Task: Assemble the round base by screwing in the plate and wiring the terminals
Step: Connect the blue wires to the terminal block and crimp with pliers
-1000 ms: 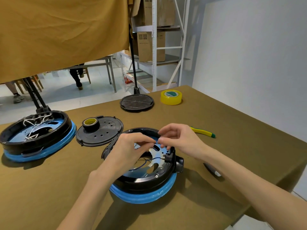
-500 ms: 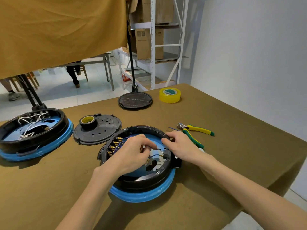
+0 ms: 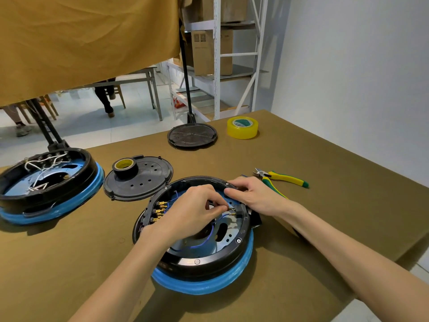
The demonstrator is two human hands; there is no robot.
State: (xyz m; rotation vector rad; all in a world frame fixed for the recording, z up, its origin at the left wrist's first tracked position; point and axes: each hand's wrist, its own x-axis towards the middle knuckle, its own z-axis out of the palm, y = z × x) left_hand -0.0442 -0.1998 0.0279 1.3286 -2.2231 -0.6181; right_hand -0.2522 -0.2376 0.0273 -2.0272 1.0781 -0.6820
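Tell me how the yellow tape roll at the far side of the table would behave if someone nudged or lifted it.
The yellow tape roll lies flat on its side face, so a nudge would probably slide it along the cloth-covered table rather than roll it. It looks like a hollow ring, so likely light for its size. Stood on edge, it would probably roll.
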